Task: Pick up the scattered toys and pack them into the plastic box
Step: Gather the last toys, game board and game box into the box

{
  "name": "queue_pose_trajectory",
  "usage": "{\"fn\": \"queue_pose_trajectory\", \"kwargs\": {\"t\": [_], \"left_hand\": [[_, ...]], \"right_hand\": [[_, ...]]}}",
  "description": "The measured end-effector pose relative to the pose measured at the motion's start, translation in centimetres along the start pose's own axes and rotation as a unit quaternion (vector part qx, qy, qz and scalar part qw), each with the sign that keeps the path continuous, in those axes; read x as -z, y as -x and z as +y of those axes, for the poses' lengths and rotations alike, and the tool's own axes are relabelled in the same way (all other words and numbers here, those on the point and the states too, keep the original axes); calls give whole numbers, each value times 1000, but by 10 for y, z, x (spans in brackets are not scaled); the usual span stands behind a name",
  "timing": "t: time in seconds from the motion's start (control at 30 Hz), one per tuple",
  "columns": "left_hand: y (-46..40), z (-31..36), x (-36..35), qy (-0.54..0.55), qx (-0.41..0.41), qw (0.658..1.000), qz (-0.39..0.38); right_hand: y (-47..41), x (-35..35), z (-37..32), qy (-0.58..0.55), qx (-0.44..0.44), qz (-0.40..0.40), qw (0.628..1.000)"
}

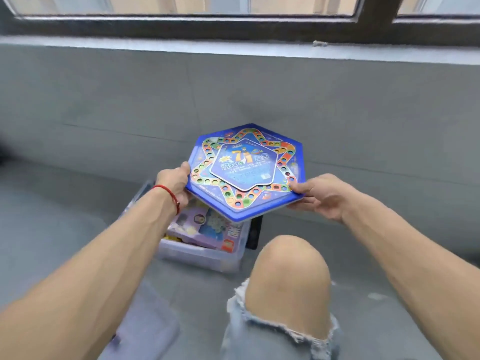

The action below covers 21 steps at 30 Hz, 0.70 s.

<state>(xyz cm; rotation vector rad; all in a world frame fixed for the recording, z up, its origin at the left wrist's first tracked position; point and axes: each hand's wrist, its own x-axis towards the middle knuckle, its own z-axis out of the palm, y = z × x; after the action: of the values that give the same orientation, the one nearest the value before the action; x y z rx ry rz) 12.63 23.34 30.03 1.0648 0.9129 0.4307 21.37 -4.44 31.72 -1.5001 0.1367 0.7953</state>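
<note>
A blue hexagonal board game [246, 168] with a colourful star track is held level above the clear plastic box [202, 258]. My left hand [174, 184] grips its left edge, thumb on top. My right hand [319, 194] pinches its right corner, thumb on top and fingers underneath. The box stands on the grey floor and holds a purple toy package [197, 224] and other toys; the board hides its far half.
My bare right knee [288, 279] rises just right of the box. A dark flat object [255, 235] stands against the box's right side. A grey wall and window sill [233, 51] run across the back. Grey floor [65, 203] spreads to the left and right.
</note>
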Motion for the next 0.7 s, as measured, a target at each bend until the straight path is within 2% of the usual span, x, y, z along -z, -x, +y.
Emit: {"fn": "queue_pose_trajectory", "kwargs": {"t": [0.17, 0.3, 0.43, 0.53, 0.63, 0.7], "left_hand": [[-40, -1, 110, 9, 23, 993, 113], [-67, -32, 151, -15, 55, 983, 177], [-97, -76, 143, 15, 39, 973, 228], [-131, -107, 132, 40, 64, 974, 215], [-151, -130, 120, -32, 105, 972, 208], [-126, -118, 105, -157, 103, 963, 194]], "right_hand": [[-39, -76, 14, 150, -45, -79, 985], [-54, -67, 16, 252, 10, -86, 964], [-61, -35, 14, 291, 17, -63, 954], [-65, -10, 17, 316, 17, -36, 948], [-67, 6, 23, 329, 10, -19, 944], [-68, 12, 30, 332, 1, -10, 943]]}}
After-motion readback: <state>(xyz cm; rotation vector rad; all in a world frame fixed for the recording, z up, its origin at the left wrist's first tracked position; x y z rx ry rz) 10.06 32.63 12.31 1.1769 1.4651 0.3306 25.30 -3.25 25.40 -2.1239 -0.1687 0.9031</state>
